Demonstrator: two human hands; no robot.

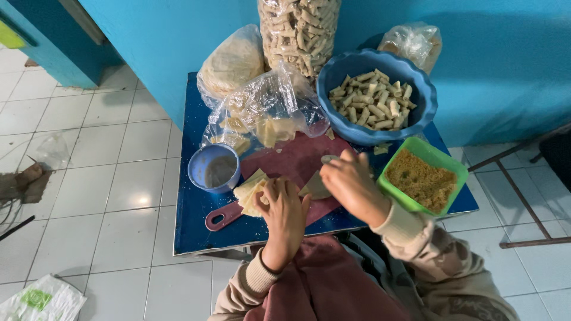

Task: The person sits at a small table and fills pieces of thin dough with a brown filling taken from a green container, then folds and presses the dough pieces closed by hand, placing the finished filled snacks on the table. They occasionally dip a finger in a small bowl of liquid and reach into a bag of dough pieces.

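Setting: a small blue worktop against a turquoise wall, on a white tiled floor.
Cutting board: maroon cutting board with a handle, lying mid-worktop; the landmark for what follows.
Wrapper piece: a pale dough wrapper on the board, under the fingertips of both hands.
Right hand: right hand over the board's right part, fingers curled and pinching at the wrapper piece.
Left hand: left hand at the board's near edge, fingers bent and pressed down on the stack of wrappers.
Cup: blue cup just left of the board.
Filling: green tub of brown crumbs right of the board.
Rolls: blue bowl of rolled pastries behind the board.
Bags: clear bag of wrappers behind the board; tall bag of rolls farther back.
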